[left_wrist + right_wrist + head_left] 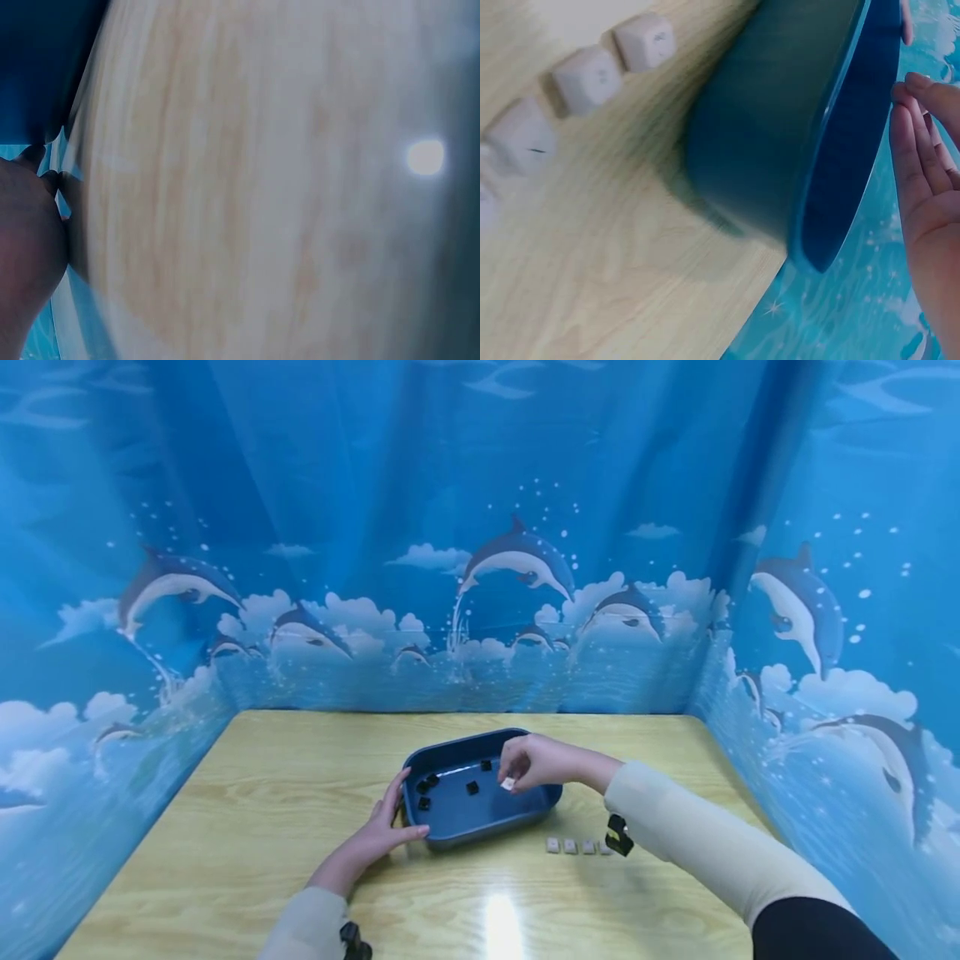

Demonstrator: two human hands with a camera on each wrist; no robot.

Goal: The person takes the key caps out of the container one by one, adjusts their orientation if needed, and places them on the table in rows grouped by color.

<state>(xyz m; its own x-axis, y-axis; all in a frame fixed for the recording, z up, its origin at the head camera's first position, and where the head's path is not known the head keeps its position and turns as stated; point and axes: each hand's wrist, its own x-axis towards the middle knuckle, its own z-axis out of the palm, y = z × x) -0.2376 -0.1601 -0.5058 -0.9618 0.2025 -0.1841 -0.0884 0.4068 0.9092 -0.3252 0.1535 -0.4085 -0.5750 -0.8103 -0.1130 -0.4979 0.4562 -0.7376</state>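
A dark blue plastic bin (480, 831) stands on the table, slightly turned. My right hand (543, 760) reaches over its right end, pinching a white keycap (507, 783) between thumb and fingertips above the bin floor. In the right wrist view this hand (934, 161) appears beside the bin's rim (810, 225). Several black keycaps (472, 787) lie inside, mostly toward the left. My left hand (378, 831) rests against the bin's left end, fingers stretched along the side and thumb at the front rim. In the left wrist view, only part of it (30, 225) shows.
Several white keycaps (570, 846) with small dark markings sit in a row on the wooden table (300, 793), in front of the bin's right end. A blue dolphin-print curtain (375, 527) encloses the back and sides of the table.
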